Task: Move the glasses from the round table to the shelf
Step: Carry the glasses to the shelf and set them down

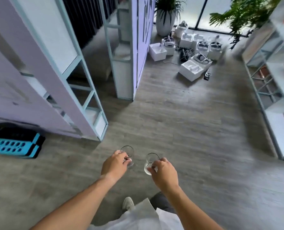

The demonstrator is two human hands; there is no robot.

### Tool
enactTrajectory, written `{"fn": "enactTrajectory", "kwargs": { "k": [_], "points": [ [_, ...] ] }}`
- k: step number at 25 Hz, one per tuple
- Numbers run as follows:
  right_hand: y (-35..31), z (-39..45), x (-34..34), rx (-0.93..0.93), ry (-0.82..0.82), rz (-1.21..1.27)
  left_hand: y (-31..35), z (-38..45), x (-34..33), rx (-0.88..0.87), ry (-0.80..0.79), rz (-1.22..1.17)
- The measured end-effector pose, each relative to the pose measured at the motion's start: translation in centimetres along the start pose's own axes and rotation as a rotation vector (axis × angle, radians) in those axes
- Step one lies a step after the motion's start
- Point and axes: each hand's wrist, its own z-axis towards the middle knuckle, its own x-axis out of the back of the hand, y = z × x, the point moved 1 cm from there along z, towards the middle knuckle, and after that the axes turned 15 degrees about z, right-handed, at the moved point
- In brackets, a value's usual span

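Above the floor, two glasses: left-hand glass, right-hand glass.

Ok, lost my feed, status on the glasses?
Left hand holds one glass, right hand the other glass. Both carried above the floor. Path ahead open; white boxes far off.

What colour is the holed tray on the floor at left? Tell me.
Bright blue tray, edged in black, seen in the head view.
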Motion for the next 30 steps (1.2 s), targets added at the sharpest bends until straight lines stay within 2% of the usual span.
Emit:
{"fn": "enactTrajectory", "kwargs": {
  "k": [6, 15, 18, 25, 30],
  "points": [
    [-2.9, 18.7, 2.0, 0.031, -0.044, 0.003, 1.7, 18.1, 3.5, 0.011, 0.014, -0.02],
    [-13.0, 45.5, 7.3, 0.267, -0.209, -0.078, 1.1, 40.5, 11.2, 0.259, 0.069, -0.136],
    [-16.8, 53.1, 6.5, 0.33, -0.263, -0.076, -1.0, 48.0, 12.9, 0.358, 0.075, -0.199],
    [-26.0, 68.6, 3.5, 0.347, -0.348, -0.146, -8.0, 65.0, 16.0, 0.441, 0.047, -0.339],
    [-33.2, 76.4, 1.6, 0.406, -0.462, -0.164, -13.2, 72.5, 18.9, 0.59, 0.078, -0.339]
  ]
}}
